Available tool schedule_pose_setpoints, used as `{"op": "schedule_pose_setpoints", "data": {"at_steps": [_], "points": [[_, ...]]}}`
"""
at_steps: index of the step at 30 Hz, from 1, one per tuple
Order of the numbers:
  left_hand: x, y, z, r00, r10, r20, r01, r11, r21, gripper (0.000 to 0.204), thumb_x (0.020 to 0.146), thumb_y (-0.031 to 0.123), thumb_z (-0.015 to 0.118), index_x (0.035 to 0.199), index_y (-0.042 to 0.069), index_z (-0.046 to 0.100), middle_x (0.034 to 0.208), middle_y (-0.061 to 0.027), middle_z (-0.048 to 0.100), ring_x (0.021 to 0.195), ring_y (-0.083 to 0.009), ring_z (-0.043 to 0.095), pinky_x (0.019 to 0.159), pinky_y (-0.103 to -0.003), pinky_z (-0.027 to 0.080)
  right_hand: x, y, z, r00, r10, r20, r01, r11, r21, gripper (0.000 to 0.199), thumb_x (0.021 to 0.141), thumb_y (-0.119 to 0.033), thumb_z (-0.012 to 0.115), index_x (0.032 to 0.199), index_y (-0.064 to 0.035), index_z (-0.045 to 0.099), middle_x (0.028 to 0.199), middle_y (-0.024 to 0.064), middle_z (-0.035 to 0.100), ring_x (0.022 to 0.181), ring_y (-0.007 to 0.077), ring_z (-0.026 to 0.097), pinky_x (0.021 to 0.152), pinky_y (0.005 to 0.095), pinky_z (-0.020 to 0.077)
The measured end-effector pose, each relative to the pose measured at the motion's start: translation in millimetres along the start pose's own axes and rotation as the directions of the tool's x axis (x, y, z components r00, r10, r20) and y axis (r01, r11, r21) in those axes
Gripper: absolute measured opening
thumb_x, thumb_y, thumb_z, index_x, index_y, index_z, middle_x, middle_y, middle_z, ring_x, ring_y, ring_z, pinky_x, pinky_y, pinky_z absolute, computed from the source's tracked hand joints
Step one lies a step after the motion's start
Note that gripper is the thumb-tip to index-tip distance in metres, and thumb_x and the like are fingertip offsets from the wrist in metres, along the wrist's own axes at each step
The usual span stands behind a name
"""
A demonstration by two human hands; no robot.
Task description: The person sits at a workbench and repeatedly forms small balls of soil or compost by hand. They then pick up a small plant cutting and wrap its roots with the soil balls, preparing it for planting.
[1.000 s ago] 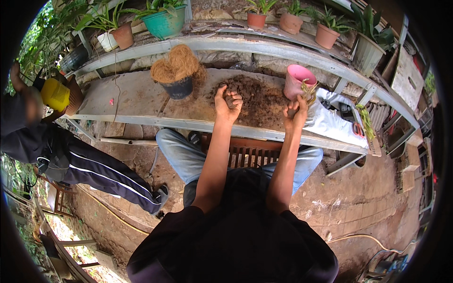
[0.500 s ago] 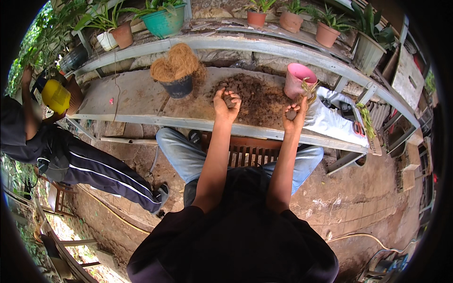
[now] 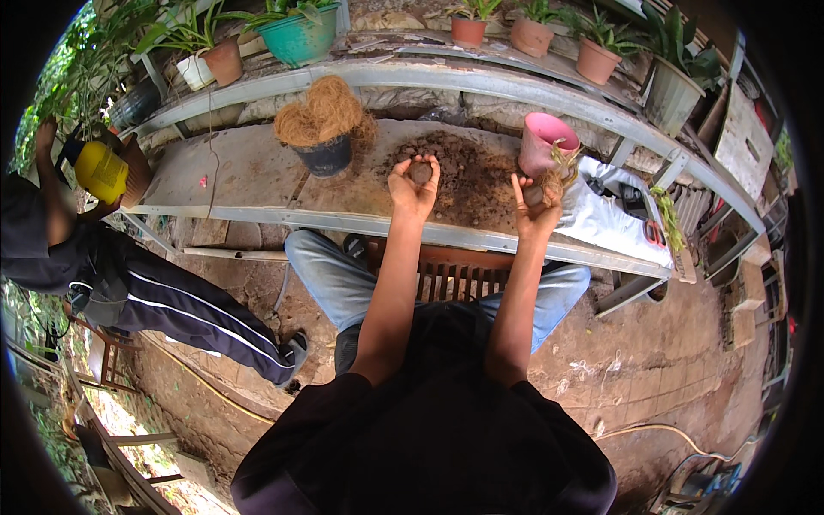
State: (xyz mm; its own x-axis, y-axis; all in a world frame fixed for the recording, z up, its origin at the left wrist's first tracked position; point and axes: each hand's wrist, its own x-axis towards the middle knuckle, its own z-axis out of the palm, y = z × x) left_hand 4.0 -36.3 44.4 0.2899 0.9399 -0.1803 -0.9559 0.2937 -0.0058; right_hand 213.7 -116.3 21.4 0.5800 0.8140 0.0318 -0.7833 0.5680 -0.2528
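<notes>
Over the bench, my left hand (image 3: 414,196) is turned palm up, its fingers curled around a dark clod of soil (image 3: 420,172). Further right, my right hand (image 3: 538,221) also faces up and cradles a brownish clod (image 3: 533,196); its thumb and forefinger are spread wider. Loose dark soil (image 3: 455,163) is scattered across the board between and beyond both hands. Just behind the right hand stands a pink pot (image 3: 534,146). A withered plant (image 3: 562,167) with pale, dry leaves is beside that pot, close to my right fingers; whether they touch it I cannot tell.
A dark pot (image 3: 326,160) heaped with coconut fibre (image 3: 319,116) stands left on the bench (image 3: 240,163). At right lies a white sack (image 3: 605,210) with red-handled scissors (image 3: 654,233). Potted plants line the shelf behind. Another person (image 3: 172,292) at left holds a yellow container (image 3: 101,172).
The fingers of my right hand have spread apart and its clod shows differently. My left hand has tipped slightly, with its clod now more exposed between the fingers.
</notes>
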Motion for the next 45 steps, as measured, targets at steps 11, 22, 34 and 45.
{"op": "schedule_pose_setpoints", "data": {"at_steps": [11, 22, 34, 45], "points": [[-12, 1, 5, 0.999, -0.027, 0.035, 0.023, 0.996, 0.09, 0.034, 0.09, 0.032, 0.063, 0.068, 0.008, 0.055, 0.069, -0.0058, 0.056, 0.063, -0.0139, 0.058, 0.052, -0.025, 0.052, 2, -7, 4, 0.994, -0.103, 0.019, 0.105, 0.989, -0.103, 0.017, 0.089, -0.021, 0.066, 0.092, -0.0053, 0.063, 0.081, 0.0083, 0.063, 0.072, 0.0179, 0.06, 0.053, 0.0269, 0.0484], [4, 8, -8, 0.945, -0.122, 0.303, -0.003, 0.924, 0.382, 0.039, 0.096, 0.029, 0.052, 0.064, 0.009, 0.043, 0.063, -0.0047, 0.052, 0.054, -0.0144, 0.053, 0.036, -0.028, 0.044, 21, -25, -12, 0.973, 0.109, 0.205, -0.015, 0.91, -0.413, 0.022, 0.09, -0.022, 0.062, 0.074, -0.0105, 0.052, 0.065, 0.0066, 0.055, 0.051, 0.0164, 0.049, 0.037, 0.0258, 0.0298], [-4, 9, -2, 0.952, -0.202, 0.229, 0.129, 0.946, 0.298, 0.029, 0.092, 0.035, 0.059, 0.08, 0.008, 0.058, 0.072, -0.005, 0.056, 0.061, -0.0159, 0.056, 0.048, -0.03, 0.051, 7, -25, -7, 0.983, 0.049, 0.178, -0.007, 0.972, -0.234, 0.018, 0.093, -0.027, 0.063, 0.096, -0.0093, 0.061, 0.087, 0.0052, 0.064, 0.067, 0.0164, 0.058, 0.054, 0.0238, 0.0465], [10, 11, -15, 0.936, -0.169, 0.309, 0.066, 0.946, 0.318, 0.043, 0.096, 0.034, 0.058, 0.063, 0.014, 0.037, 0.057, 0.0018, 0.042, 0.046, -0.0114, 0.045, 0.034, -0.024, 0.038, 13, -26, -21, 0.983, 0.056, 0.176, 0.005, 0.945, -0.328, 0.031, 0.085, -0.021, 0.069, 0.065, -0.0136, 0.047, 0.061, 0.0024, 0.052, 0.049, 0.0142, 0.05, 0.039, 0.0248, 0.0341]]}}
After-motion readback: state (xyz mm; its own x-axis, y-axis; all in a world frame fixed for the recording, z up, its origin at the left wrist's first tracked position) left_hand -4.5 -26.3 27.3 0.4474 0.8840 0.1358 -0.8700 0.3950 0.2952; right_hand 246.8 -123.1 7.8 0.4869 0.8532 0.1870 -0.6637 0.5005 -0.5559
